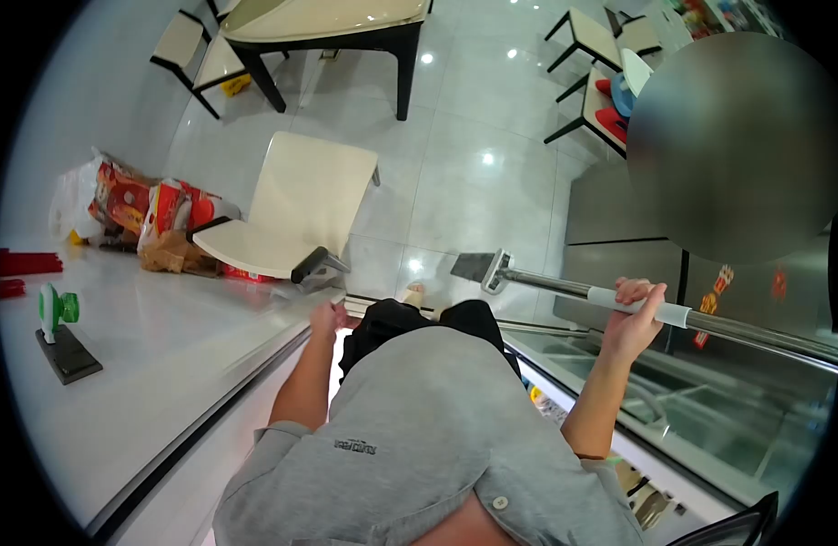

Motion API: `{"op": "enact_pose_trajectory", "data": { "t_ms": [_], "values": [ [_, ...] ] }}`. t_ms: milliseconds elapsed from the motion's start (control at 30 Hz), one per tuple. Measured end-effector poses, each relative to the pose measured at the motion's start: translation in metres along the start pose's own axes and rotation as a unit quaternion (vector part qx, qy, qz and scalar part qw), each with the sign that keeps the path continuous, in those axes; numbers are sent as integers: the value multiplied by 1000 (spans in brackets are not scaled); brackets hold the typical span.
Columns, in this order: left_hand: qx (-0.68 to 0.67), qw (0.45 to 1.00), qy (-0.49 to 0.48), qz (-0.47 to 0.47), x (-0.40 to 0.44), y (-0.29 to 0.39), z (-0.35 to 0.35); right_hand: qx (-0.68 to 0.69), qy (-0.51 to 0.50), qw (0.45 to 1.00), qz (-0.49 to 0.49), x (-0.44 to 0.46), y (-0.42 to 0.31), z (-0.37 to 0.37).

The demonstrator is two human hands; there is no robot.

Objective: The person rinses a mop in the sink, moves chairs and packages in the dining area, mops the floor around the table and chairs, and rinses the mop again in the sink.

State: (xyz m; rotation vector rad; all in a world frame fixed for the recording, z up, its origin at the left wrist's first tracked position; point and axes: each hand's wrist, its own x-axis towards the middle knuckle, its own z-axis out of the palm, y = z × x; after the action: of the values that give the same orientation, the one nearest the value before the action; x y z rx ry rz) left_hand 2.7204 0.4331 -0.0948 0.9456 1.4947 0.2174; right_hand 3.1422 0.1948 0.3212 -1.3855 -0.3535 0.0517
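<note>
My right hand (636, 314) is closed around the white sleeve of a long-handled flat mop (545, 283). The steel pole slants across the right side, and its grey flat head (474, 266) hangs over the floor in front of my legs. Low by my left hip, my left hand (331, 318) has loosely bent fingers, small in view, with nothing visible in them. It is close to the edge of the white surface and a cream chair.
A cream chair (302, 200) stands ahead left, with red bags (132, 205) beside it. A green-handled scrubber (62, 332) is at far left. A table (333, 27) and more chairs (592, 41) stand farther off. Grey cabinets (619, 273) and a glass-topped case (701, 419) flank my right.
</note>
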Motion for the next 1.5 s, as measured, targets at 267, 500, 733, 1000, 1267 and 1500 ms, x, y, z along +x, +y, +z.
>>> {"op": "enact_pose_trajectory", "data": {
  "t_ms": [267,500,733,1000,1267,1500],
  "values": [
    [-487,851,194,-23,-2,150,-31,12,-50,999,7,155,34,22],
    [-420,872,247,-46,46,147,-42,39,-60,997,38,320,89,17],
    [-396,859,314,-82,37,159,-9,-6,-201,977,70,441,145,99],
    [-378,891,246,-50,30,233,31,-64,-309,947,55,523,190,222],
    [-323,891,297,-116,56,319,80,-25,-340,936,85,591,216,284],
    [-307,882,348,-77,112,382,77,52,-366,914,166,668,263,303]
  ]
}}
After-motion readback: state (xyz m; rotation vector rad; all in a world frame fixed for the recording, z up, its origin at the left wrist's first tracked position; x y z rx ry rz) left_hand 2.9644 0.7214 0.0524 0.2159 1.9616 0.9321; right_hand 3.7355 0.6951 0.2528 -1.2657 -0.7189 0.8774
